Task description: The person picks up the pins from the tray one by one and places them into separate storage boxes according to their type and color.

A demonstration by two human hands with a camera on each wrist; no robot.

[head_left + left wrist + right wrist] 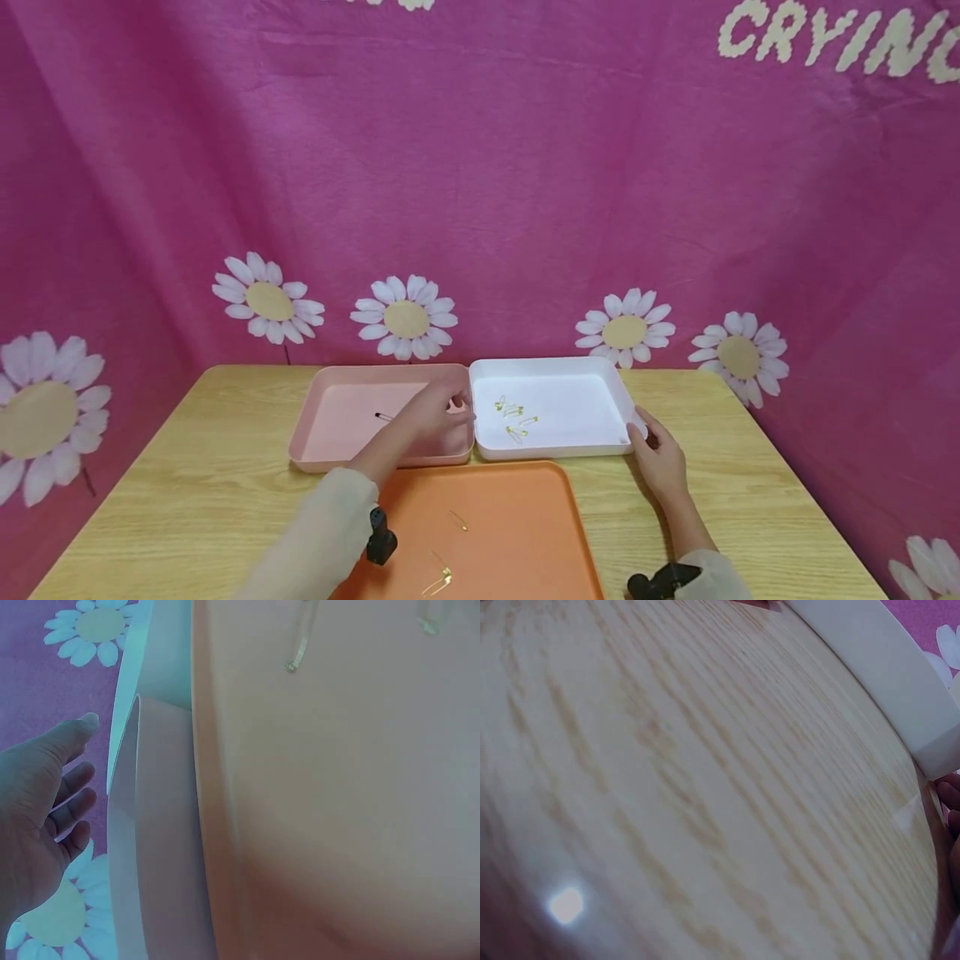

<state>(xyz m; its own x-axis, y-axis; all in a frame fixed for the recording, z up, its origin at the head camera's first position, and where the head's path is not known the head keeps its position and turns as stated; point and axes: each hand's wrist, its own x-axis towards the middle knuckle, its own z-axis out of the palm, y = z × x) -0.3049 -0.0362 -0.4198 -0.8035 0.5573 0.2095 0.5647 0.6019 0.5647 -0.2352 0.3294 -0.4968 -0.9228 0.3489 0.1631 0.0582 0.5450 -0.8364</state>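
My left hand hovers over the right end of a pink tray, fingers loosely bent and nothing seen between them; the left wrist view also shows this hand holding nothing. A dark-headed safety pin lies in the pink tray, partly hidden by the arm. Beside it stands a white tray with several gold safety pins in its left half. At that tray's front right corner my right hand grips the rim, thumb over the edge. Only a few fingers show in the right wrist view.
An orange tray lies in front of the two others, with a gold safety pin and more gold safety pins nearer me. All stand on a wooden table. A pink curtain with daisies hangs behind.
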